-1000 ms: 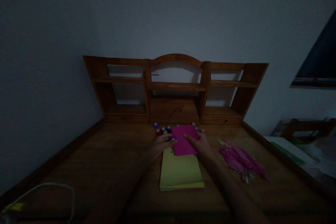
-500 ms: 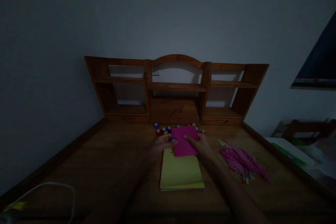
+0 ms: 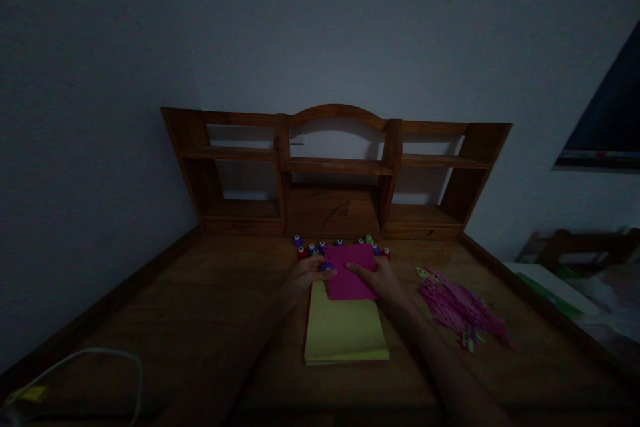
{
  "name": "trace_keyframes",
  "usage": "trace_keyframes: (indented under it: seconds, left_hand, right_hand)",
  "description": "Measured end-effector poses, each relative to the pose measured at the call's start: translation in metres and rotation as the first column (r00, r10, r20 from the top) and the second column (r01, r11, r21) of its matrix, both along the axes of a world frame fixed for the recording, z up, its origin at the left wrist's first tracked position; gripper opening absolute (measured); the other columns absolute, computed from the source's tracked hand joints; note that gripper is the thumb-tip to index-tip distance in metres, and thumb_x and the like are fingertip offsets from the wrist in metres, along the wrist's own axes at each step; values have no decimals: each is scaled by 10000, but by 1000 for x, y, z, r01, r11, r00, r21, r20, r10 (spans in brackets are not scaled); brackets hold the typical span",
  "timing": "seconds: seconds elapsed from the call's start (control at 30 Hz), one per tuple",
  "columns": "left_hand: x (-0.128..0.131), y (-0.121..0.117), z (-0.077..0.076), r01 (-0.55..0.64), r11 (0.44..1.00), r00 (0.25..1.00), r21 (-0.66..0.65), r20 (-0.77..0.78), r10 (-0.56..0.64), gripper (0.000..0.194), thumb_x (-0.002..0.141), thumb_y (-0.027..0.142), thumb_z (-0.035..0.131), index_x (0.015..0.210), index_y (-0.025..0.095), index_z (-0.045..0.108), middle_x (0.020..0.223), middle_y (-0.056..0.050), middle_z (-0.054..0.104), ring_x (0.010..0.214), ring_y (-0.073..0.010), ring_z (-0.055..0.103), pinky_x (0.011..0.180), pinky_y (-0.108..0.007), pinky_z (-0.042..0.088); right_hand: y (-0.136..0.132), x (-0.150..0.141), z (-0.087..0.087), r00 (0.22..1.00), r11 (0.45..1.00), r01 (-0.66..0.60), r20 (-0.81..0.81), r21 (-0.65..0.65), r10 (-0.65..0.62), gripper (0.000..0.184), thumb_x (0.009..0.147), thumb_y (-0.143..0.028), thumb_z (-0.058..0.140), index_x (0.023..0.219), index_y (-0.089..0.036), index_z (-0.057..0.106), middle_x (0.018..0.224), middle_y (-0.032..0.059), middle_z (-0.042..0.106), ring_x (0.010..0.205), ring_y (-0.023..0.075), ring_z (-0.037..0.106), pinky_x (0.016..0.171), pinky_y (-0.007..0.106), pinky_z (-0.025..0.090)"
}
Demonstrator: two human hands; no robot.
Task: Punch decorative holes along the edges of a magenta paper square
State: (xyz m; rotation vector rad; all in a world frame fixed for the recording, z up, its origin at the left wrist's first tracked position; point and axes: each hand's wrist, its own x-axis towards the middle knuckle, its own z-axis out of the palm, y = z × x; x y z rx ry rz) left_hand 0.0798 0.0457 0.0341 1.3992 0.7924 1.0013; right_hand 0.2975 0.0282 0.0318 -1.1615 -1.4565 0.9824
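On a brown wooden desk [image 3: 175, 307], two bare hands work close together near the middle. The left hand [image 3: 305, 275] pinches a small purple thing [image 3: 327, 267] between its thumb and fingers. That purple thing sits right at the left edge of a bright pink sheet [image 3: 351, 283], where a few little notches show near the top. The right hand [image 3: 383, 278] grips the same sheet by its right side — its thumb lies flat on top, and the other fingers are mostly hidden, so I cannot tell just how they bend.

The pink sheet is over the far end of a stack of yellow paper [image 3: 345, 330]. I cannot tell if they touch. Some red or pink shows along the stack's left edge.

Just past the sheet are small bright things [image 3: 339, 243] — purple, red, blue and green — with round white tops. To the right of the hands lies a messy pile of thin strips [image 3: 463, 307], mostly pink with some pale bits. At the back stands a wooden shelf [image 3: 337, 165] with a curved top. A white cord [image 3: 100, 349] bends across the near left corner, close to something yellow [image 3: 33, 393].
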Motion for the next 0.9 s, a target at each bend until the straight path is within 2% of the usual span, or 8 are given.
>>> trace_keyframes:
  seconds: [0.23,0.6,0.9]
  left_hand:
    - [1,0,-1,-24,999,999,-31,23,25,397,596,359,841,906,154,702,932,-73,719,858,-217,653,829,-322,466]
    - [2,4,-3,-76,996,996,-35,36,77,392,557,340,859,864,148,710,900,-86,722,816,-216,666,766,-308,493]
    - [1,-1,0,-52,997,998,-54,30,54,394,581,346,849,893,138,728,926,-103,729,825,-239,672,780,-336,498]
  right_hand:
    - [-4,-4,3,997,999,-26,-68,-46,22,462,639,-546,762,843,-134,714,769,75,722,588,195,642,508,276,496]
    - [-15,-7,17,999,999,-37,-25,-36,37,456,649,-522,767,914,-153,723,867,81,737,691,212,676,600,298,539]
    - [-13,-8,13,998,999,-34,-60,-8,33,442,661,-530,751,878,-146,714,828,80,727,656,204,654,567,293,522]
